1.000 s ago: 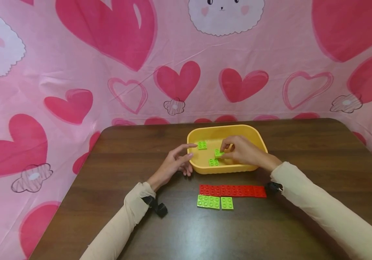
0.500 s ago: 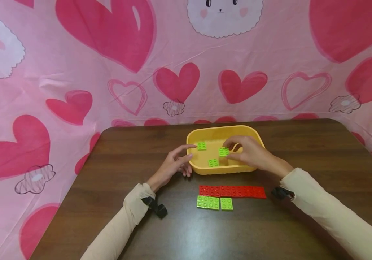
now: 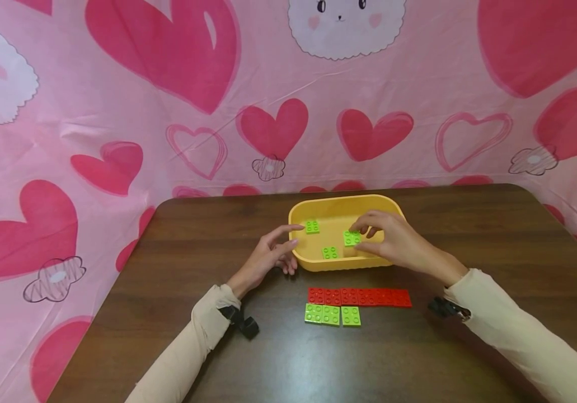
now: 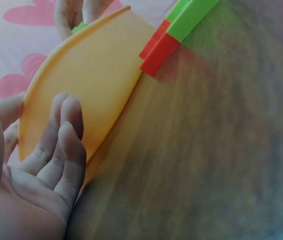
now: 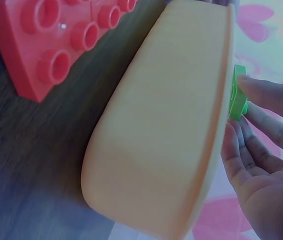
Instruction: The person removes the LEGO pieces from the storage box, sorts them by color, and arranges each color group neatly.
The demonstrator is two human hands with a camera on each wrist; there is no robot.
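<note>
In the head view, my right hand (image 3: 391,240) pinches a green brick (image 3: 351,238) with two-by-two studs between thumb and fingertips. The right wrist view has that brick (image 5: 238,92) showing just past the tub's rim. Below it is the yellow tub (image 3: 346,265), with two more green bricks lying inside: one (image 3: 312,226) at the far left, another (image 3: 329,253) near the front wall. My left hand (image 3: 266,257) holds the tub's left end, thumb and index finger over the rim, the remaining fingers curled outside the wall (image 4: 81,90).
In front of the tub, a row of red bricks (image 3: 359,297) lies on the dark wooden table (image 3: 207,240). Several green bricks (image 3: 331,315) sit along the row's near side at its left, the rightmost slightly apart. A pink heart-patterned cloth (image 3: 318,78) hangs behind.
My right hand has moved slightly right and up, bringing the green brick away from the brick by the front wall. My left hand stays at the tub's left end.
</note>
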